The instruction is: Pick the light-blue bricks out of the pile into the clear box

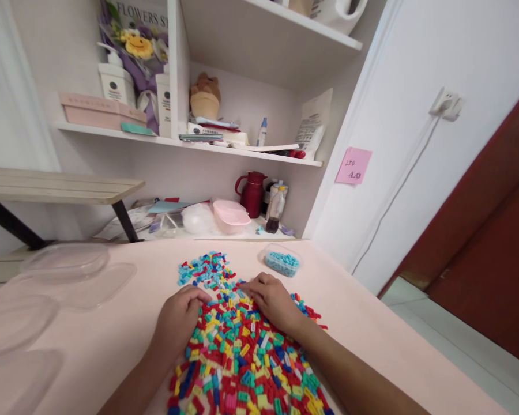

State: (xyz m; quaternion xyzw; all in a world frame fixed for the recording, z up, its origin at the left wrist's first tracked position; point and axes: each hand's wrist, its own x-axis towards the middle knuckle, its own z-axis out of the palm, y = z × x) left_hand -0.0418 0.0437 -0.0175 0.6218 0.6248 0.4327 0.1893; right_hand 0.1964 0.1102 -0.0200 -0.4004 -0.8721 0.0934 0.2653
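Note:
A wide heap of small toy bricks (242,351) in many colours spreads across the pink tabletop. At its left edge rests my left hand (179,311), fingers curled together; whatever they hold, if anything, is hidden. My right hand (273,297) lies over the upper right of the heap. Its fingers are bent down and drawn together among the bricks, and I cannot make out anything in them. Beyond my hands is a smaller, mostly blue pile of bricks (205,268), joined to the big heap. A clear plastic tub (282,260) holding light blue bricks stands behind my right hand.
Clear plastic containers and lids (99,284) lie on the left of the table (132,328), near a wooden stand (60,185). Behind the table, a shelf holds a pink bowl (231,216), a dark red jug (253,194) and a bottle (275,208).

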